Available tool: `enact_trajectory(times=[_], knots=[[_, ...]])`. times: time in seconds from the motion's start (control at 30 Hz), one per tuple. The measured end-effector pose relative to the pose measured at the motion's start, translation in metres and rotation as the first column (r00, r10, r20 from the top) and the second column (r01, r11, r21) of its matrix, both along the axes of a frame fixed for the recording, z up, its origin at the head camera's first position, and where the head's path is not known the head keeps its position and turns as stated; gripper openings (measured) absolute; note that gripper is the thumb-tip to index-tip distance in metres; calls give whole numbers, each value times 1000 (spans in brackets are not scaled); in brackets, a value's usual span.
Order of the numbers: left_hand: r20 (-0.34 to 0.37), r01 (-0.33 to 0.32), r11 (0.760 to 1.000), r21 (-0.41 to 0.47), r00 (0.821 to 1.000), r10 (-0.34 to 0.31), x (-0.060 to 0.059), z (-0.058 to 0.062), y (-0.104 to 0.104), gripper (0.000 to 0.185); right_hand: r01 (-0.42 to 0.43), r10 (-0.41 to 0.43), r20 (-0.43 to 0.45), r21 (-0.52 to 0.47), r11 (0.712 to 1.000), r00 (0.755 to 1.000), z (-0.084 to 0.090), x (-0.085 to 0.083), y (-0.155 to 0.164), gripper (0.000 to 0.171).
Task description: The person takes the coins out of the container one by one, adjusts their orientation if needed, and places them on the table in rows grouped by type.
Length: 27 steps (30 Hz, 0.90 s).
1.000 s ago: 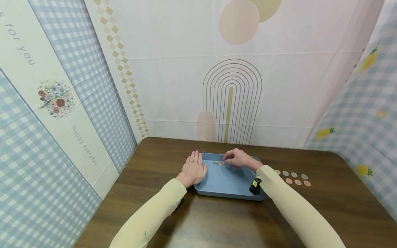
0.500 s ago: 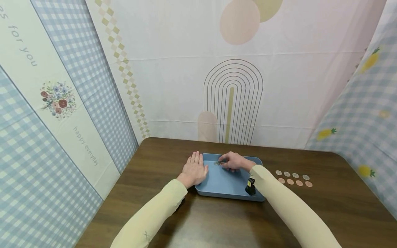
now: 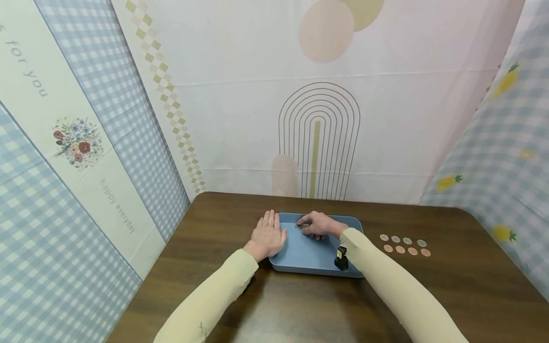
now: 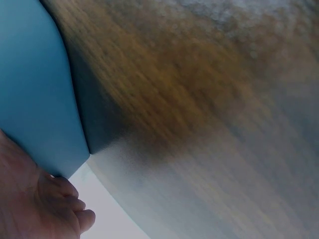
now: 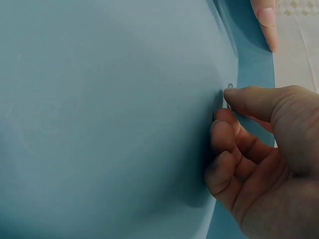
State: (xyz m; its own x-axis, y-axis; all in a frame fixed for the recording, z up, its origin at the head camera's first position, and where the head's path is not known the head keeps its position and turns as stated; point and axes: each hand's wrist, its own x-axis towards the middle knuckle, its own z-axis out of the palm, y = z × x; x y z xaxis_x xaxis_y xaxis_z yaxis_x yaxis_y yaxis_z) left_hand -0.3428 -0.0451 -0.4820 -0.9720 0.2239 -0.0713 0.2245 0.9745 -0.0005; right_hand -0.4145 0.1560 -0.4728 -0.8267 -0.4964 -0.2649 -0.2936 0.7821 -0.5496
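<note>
Your right hand (image 3: 319,225) pinches a coin (image 5: 227,94) at the tray's (image 3: 309,255) 11 o'clock corner (left hand (image 3: 269,233) flat, holding nothing, at 9 o'clock on the desk (image 3: 300,305)).

The right hand (image 3: 319,225) covers the coin (image 5: 228,89) in the tray (image 3: 313,257), so only a sliver shows at the fingers (image 5: 239,97). The left wrist view shows the counter (image 4: 209,99) blurred. The loose coins (image 3: 405,245) are too small to identify.

Pale yellow long sleeves (image 3: 214,300), black/yellow cam unit on R wrist (image 3: 340,257).
</note>
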Motion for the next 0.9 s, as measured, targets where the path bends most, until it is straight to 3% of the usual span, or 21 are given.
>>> enact_trajectory(times=[0.5,0.9], knots=[[10,13,1000,11,1000,-13,3,3,-1,68,27,-26,-46,17,999,999,-3,6,-4,13],[7,8,1000,7,1000,-8,5,0,-5,69,27,-25,-36,68,997,999,4,16,-13,8]])
